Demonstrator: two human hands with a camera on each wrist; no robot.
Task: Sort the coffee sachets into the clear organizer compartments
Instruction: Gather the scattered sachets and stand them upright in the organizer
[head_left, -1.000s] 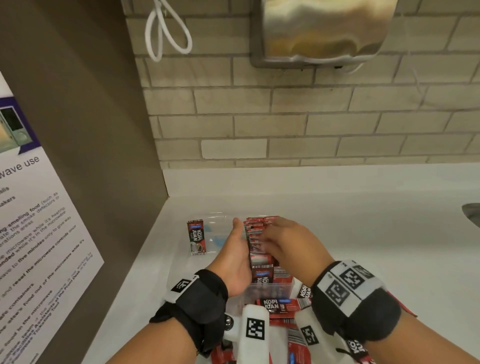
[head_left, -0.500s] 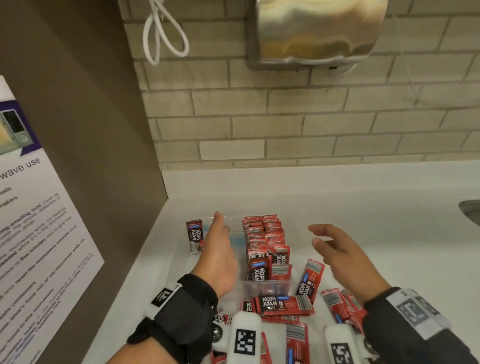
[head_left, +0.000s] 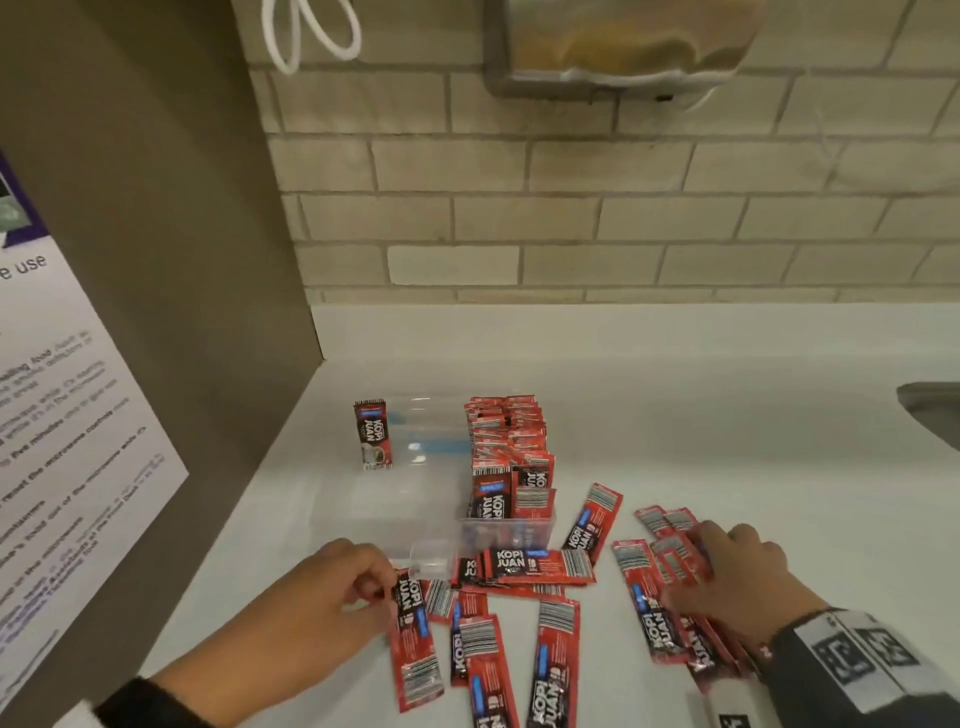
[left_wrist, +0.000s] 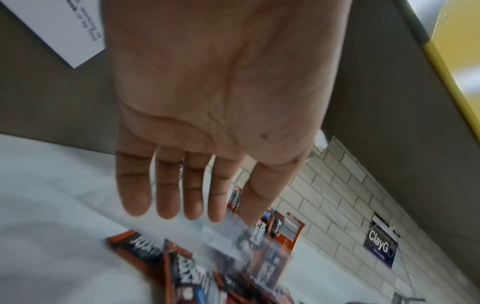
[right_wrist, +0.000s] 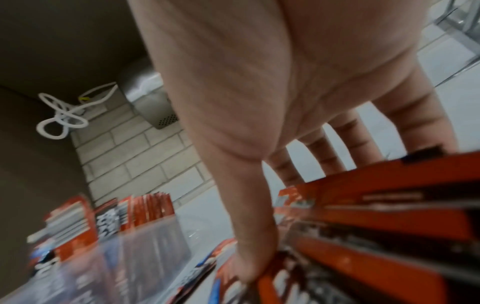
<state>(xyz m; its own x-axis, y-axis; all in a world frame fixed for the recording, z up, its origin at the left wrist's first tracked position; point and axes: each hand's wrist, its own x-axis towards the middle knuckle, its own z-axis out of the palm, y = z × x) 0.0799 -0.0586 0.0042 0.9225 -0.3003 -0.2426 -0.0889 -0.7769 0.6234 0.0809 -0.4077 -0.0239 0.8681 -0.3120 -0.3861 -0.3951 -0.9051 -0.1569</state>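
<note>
The clear organizer (head_left: 415, 499) stands on the white surface (head_left: 727, 441); its right compartment is packed with upright Kopi Juan sachets (head_left: 506, 447), and one sachet (head_left: 372, 435) stands at the far left. Loose sachets (head_left: 540, 566) are scattered in front. The left hand (head_left: 332, 597) hovers at one sachet (head_left: 413, 634); its grip cannot be told. The right hand (head_left: 737, 577) is laid, fingers spread, on a fanned bundle (head_left: 670, 613). Slippage is judged likely, since the bundle is uneven.
</note>
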